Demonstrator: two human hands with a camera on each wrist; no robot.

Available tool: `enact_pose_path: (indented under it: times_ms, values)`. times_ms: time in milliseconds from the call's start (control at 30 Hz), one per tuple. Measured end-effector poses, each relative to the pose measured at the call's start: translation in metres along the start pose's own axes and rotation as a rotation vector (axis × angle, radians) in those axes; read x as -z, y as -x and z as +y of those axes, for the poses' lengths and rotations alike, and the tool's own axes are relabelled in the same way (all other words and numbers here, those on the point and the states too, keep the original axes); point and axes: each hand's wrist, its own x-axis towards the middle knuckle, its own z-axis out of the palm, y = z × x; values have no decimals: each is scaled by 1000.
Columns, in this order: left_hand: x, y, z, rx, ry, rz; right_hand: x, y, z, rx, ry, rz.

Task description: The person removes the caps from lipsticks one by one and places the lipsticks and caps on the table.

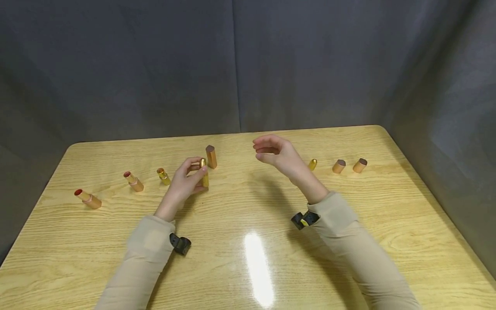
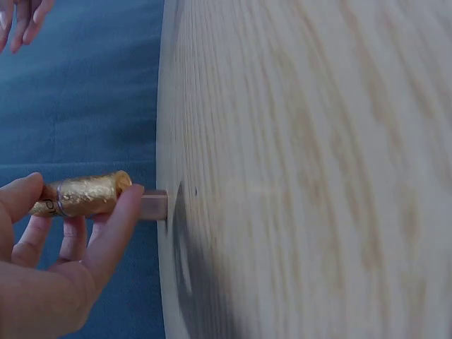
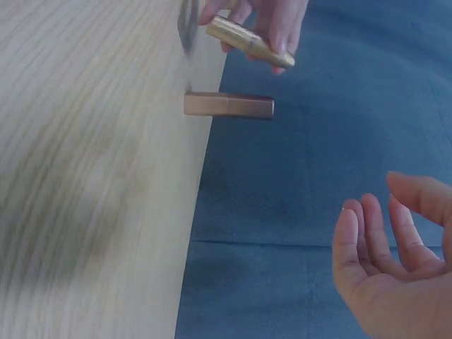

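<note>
Gold with a crinkled, foil-like skin, a lipstick tube (image 1: 206,178) is catching the light in the left hand (image 1: 184,181), whose thumb and fingers are pinching it. In the left wrist view, a thin pale ring is circling it near its narrowing end, with dark lettering showing beside it, while a round recess is showing at the other end. Its long axis is running nearly upright, leaning slightly, the narrowing end pointing up and the recessed end facing down, just above the bench (image 1: 217,258).

Just right of that hand and slightly farther, a copper tube (image 1: 211,157) is standing upright, its flat faces meeting at crisp edges, its top dark. The right hand (image 1: 280,156) is hovering farther right, released, its fingers bending loosely in the air.

At left, an open gold tube (image 1: 164,177), an open copper tube (image 1: 134,182) and a second open copper tube (image 1: 89,199) are standing in a slanting row, their upper collars narrower, the copper pair showing red mouths. At right, a round-tipped gold cap (image 1: 312,164) is standing near the right wrist; beyond it to the right, a copper cap (image 1: 339,166) and a second copper cap (image 1: 360,165) are standing with dark tops. Dark cloth (image 1: 290,64) is hanging behind the far edge.
</note>
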Motion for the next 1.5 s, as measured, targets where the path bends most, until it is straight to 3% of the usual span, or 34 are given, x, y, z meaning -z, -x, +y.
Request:
enact_pose_path:
  times_ms: [333,967,1500]
  values:
    - [-13,-1,4,-37,-34,-37,-15,-7,5,-1,-9,-21]
    - [-29,1,9,7,-4,-102,-38,-11,19,-24,-36,-56]
    - [-36,2,8,11,-59,-127,-51,-9,30,-81,-45,-70]
